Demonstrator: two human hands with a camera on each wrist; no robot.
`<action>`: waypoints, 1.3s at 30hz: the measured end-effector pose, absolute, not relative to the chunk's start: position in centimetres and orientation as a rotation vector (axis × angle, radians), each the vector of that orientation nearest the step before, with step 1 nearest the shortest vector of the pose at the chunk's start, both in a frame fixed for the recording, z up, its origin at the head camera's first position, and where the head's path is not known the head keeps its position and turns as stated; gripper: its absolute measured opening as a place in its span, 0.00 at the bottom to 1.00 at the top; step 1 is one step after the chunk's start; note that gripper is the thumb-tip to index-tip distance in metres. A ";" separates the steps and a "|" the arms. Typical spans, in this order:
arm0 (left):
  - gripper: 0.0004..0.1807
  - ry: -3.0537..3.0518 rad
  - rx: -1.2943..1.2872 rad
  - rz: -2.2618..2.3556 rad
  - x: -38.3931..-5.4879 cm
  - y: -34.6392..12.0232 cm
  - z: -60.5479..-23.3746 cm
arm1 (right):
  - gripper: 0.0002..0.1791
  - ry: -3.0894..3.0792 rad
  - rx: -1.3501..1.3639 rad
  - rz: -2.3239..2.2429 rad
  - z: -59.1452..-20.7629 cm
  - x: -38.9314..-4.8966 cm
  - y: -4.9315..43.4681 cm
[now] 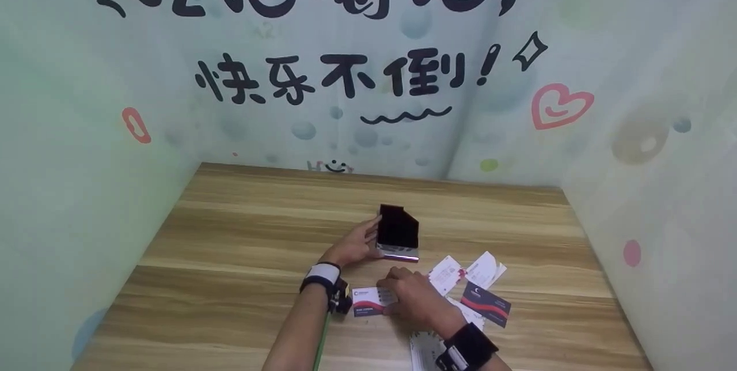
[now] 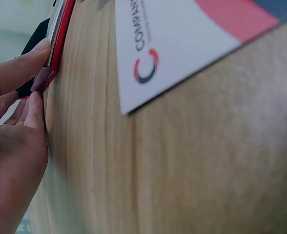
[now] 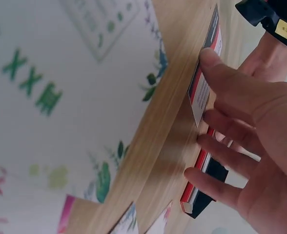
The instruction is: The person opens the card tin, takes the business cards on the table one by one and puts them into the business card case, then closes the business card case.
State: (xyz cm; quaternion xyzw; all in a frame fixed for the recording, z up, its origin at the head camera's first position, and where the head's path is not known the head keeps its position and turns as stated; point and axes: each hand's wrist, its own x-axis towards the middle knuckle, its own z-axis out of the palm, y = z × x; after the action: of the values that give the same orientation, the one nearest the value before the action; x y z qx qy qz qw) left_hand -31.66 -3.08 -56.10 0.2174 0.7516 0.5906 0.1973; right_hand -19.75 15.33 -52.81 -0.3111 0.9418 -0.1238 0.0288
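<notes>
My left hand (image 1: 352, 245) holds an open business card case (image 1: 398, 228) by its left side. The case has a raised black lid and a silvery front edge; its red rim (image 2: 63, 36) shows in the left wrist view, thumb on the edge and fingers below. In front of the case, my right hand (image 1: 416, 295) pinches a white business card (image 1: 363, 295) with a red and dark wave across its bottom. In the right wrist view the thumb is at one long edge of this card (image 3: 200, 100), and the index fingertip at the opposite edge.
Right of my right hand lie a dark card (image 1: 486, 304) with a red wave and white cards (image 1: 444, 274), some overlapping. A leaf-patterned card (image 1: 425, 352) lies near my right wrist. Printed fabric walls (image 1: 368, 129) surround the wooden table (image 1: 230, 233) on three sides.
</notes>
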 end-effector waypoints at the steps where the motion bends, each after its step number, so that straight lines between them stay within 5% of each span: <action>1: 0.50 2.108 0.606 1.652 -31.7 -3.1 -56.1 | 0.26 2.903 -0.962 -0.370 -52.7 -19.8 15.3; 39: 0.50 2.240 0.565 1.568 -31.1 -2.8 -56.1 | 0.27 3.186 -1.145 -0.371 -52.2 -21.7 19.2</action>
State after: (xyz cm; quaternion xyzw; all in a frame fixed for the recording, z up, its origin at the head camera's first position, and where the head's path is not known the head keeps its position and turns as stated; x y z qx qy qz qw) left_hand -31.13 -2.75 -56.13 0.1992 0.7900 0.5530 0.1741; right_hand -21.74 19.17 -52.18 -0.3333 0.9273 -0.1079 -0.1317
